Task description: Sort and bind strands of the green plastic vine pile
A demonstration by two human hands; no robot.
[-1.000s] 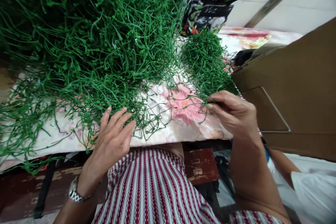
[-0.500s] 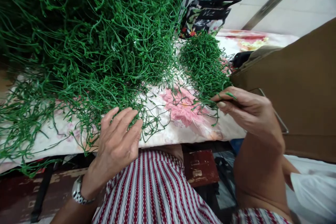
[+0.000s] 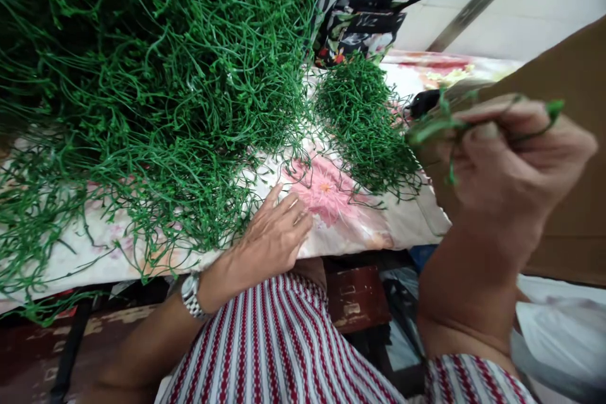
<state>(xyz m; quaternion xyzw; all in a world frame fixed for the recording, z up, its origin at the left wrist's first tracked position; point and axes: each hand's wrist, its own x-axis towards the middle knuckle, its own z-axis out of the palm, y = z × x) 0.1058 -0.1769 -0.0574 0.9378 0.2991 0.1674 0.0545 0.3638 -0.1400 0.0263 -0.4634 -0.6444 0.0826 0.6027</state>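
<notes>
While the right hand (image 3: 516, 154) pinches green stems (image 3: 432, 130), left hand (image 3: 274, 237) outstretched over floral cloth (image 3: 326, 199), pale wall (image 3: 502, 25) beyond

- Large heap of stems (image 3: 180, 63): deep green, with lighter, glossier green strands.
- Smaller pile of stems (image 3: 364, 129): the same green, a shade darker.
- Sprig (image 3: 433, 130) in the right hand (image 3: 514, 151): bright green, vivid at the tip.
- Cloth (image 3: 409, 227) on the desk: off-white, printed with a big pink flower (its heart is yellowish), with lilac, orange, red and yellow elsewhere.
- Bag (image 3: 357, 28): black, with a red, green and white floral print.
- Garment (image 3: 265, 347): white with dark red patterned stripes.
- Watch (image 3: 190, 297): silver.
- Carton (image 3: 565, 221): plain brown.
- Wall (image 3: 511, 25): white, with a grey strip (image 3: 485, 0).
- Wooden seat (image 3: 357, 297): reddish brown, tan patches.
</notes>
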